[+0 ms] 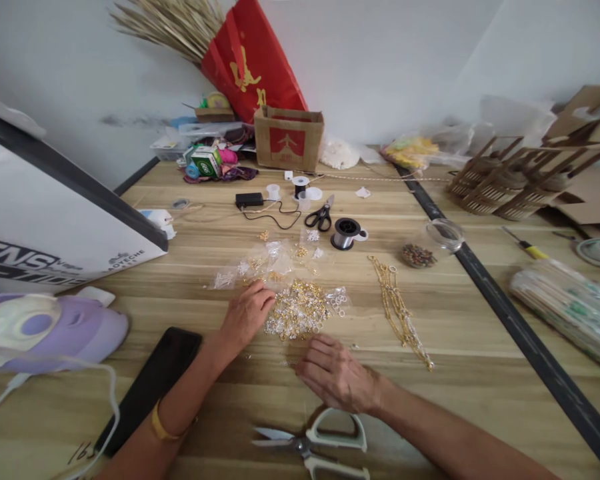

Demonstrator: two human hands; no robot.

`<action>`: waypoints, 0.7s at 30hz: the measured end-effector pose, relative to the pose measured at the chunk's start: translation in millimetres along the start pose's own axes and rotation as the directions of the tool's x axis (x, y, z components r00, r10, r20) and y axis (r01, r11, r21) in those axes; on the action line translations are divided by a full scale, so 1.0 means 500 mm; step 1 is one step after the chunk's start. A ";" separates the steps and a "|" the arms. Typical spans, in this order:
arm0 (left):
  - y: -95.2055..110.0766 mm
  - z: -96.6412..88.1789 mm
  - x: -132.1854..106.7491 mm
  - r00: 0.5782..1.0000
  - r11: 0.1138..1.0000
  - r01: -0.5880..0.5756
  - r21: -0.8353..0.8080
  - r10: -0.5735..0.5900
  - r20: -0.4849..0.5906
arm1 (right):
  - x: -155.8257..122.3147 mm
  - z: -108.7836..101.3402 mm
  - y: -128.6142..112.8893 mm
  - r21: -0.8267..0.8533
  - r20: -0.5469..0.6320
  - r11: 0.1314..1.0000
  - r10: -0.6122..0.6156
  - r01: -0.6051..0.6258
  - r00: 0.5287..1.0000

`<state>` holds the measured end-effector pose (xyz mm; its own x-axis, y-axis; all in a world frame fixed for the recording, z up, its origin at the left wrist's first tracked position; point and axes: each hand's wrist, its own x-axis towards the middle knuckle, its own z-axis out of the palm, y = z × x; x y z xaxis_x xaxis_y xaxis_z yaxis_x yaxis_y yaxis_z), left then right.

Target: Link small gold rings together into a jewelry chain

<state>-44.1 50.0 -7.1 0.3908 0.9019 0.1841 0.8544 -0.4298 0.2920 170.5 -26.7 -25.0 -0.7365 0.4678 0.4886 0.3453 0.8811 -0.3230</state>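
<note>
A heap of small gold and silver beads (297,310) lies on the wooden table (460,333). My left hand (247,313) rests at the heap's left edge, fingers curled down onto the beads. My right hand (335,373) lies flat on the table just below the heap, fingers stretched toward the left, holding nothing I can see. Gold chains (400,313) lie to the right of the heap. Small clear bags of findings (260,263) sit behind it.
White-handled scissors (315,443) lie near the front edge, a black phone (153,387) at front left. Black scissors (320,217), a wire spool (345,233), a bead dish (417,255) and a cardboard box (287,137) stand farther back. A purple-and-white object (45,330) sits left.
</note>
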 end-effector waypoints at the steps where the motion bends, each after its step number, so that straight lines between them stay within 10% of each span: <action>1: 0.000 0.002 0.001 1.000 1.000 -0.011 0.001 0.011 -0.001 | 0.000 0.000 0.000 -0.001 0.001 1.000 0.000 0.000 1.000; 21: 0.007 0.002 0.012 0.986 0.967 -0.161 0.196 0.150 0.072 | -0.003 0.001 0.002 -0.013 0.020 1.000 0.002 -0.001 1.000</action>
<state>-38.3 53.9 -5.7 0.5379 0.8281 0.1578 0.8306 -0.5526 0.0687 171.8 -26.6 -26.5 -0.7475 0.4676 0.4718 0.3539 0.8814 -0.3129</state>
